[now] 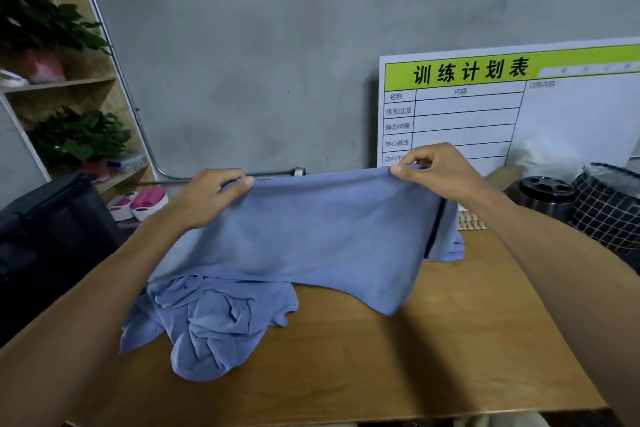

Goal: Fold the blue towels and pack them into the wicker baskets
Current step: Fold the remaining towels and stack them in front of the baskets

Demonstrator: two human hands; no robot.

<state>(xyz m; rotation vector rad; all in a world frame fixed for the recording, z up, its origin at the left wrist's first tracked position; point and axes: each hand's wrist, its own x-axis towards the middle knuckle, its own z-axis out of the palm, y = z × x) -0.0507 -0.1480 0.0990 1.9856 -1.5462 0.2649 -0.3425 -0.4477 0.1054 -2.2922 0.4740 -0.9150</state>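
Towel (311, 236) stretched sideways between both hands

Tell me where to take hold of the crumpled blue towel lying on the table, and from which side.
Probably pinch the loose corner at the near-left edge of the crumpled towel, coming from above on the near side. That corner lies flat on the wooden table, clear of the bunched folds, while the far part sits under the held towel.

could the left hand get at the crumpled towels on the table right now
Probably not yet. The left hand pinches one top corner of the held towel, which hangs over the far part of the crumpled towels. Their near part lies bare below the left forearm, so once the hand lets go, it looks reachable.
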